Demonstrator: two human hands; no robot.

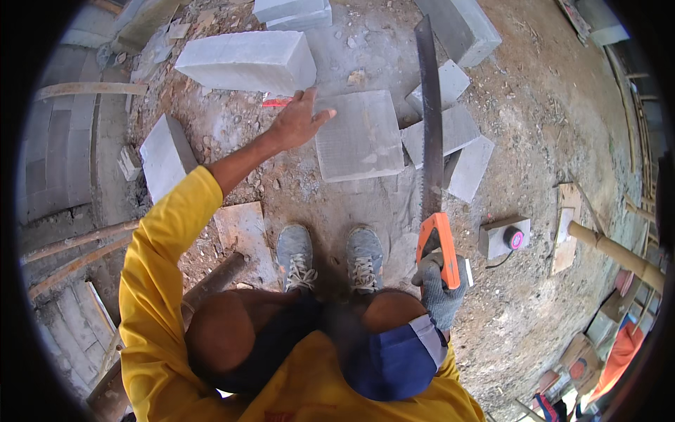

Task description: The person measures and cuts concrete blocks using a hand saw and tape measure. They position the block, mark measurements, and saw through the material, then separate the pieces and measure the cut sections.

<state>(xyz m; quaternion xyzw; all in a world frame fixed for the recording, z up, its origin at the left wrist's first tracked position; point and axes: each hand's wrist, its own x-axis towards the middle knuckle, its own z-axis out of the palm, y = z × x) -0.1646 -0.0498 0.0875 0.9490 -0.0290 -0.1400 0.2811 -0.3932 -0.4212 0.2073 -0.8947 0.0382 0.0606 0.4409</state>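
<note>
My right hand [440, 287], in a grey knitted glove, grips the orange handle of a hand saw [432, 121]. Its long dark blade points away from me, above several cut block pieces [453, 132]. A thin white item shows at that hand's outer side. My bare left hand [300, 120] is stretched forward, with fingers apart, at the left corner of a square grey concrete block [359, 136] that lies flat before my feet. The fingertips reach close to the end of a long pale block [245, 60]; whether they touch it I cannot tell. A red item [276, 100] lies partly hidden beside that block.
A tape measure [513, 238] rests on a small block [488, 240] at right. Another block [167, 155] stands at left. A flat board [248, 240] and a round pole [213, 282] lie near my left shoe. A bamboo pole [619, 258] extends from the right.
</note>
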